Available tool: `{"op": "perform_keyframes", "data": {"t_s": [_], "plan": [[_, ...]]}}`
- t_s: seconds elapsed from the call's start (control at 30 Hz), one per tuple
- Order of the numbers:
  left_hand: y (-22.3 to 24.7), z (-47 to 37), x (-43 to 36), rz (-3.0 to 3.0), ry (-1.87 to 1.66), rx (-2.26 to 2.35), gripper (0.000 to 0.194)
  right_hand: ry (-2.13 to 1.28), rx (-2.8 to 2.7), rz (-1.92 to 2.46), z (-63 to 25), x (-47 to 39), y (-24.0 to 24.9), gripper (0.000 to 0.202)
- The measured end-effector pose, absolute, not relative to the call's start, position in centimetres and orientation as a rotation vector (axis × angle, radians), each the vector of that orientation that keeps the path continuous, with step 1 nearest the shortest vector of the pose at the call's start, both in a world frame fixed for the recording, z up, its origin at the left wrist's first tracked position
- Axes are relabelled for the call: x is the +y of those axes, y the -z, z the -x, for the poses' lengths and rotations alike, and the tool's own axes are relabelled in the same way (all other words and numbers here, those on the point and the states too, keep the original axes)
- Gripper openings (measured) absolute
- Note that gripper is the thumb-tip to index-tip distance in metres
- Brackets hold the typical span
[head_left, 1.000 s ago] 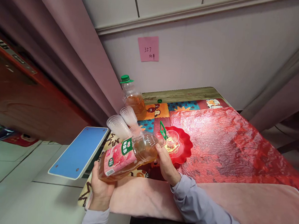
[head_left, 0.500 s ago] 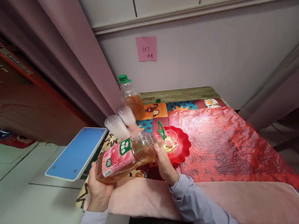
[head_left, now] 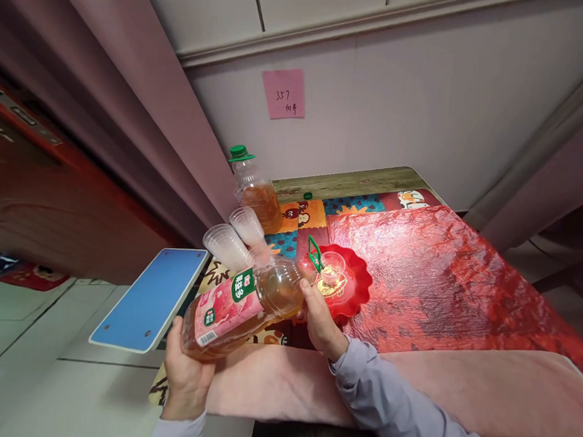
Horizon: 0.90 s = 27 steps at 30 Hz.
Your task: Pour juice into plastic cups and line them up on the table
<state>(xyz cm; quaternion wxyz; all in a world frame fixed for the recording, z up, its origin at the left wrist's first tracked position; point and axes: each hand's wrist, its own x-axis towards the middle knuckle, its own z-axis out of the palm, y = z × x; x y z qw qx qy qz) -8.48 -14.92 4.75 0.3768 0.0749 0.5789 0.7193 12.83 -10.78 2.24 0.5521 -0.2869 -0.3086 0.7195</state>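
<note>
A large clear juice bottle (head_left: pixel 230 307) with a pink and green label lies tilted between my hands, its neck toward the red plate. My left hand (head_left: pixel 185 371) cups the bottle's base from below. Around the neck end, my right hand (head_left: pixel 319 320) is closed, fingers mostly hidden behind the bottle. Amber liquid fills the lower side of the bottle. Just beyond the neck, a clear plastic cup (head_left: pixel 335 265) sits on the red scalloped plate (head_left: pixel 359 293). A green looped strap (head_left: pixel 314 252) stands up by the bottle mouth. Whether liquid flows out I cannot tell.
Behind stand two stacks of clear plastic cups (head_left: pixel 224 244) and another juice bottle (head_left: pixel 259 199) with a green cap. A small green cap (head_left: pixel 308 196) lies near the table's back edge. A blue-topped stool (head_left: pixel 151 298) stands left. Red shiny cloth (head_left: pixel 431 281) covers the right side.
The bottle's base and my left hand have shifted slightly left and up. My right hand stays nearly in place at the neck.
</note>
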Motion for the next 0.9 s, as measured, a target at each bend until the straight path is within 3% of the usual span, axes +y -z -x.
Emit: {"op": "perform_keyframes", "data": {"t_s": [0.9], "plan": [[-5.67,8.10,-14.19,-0.266,-1.841,1.455,0.041,-1.674,-0.713,0.701,-13.01,-10.56,-2.35,0.075]]}}
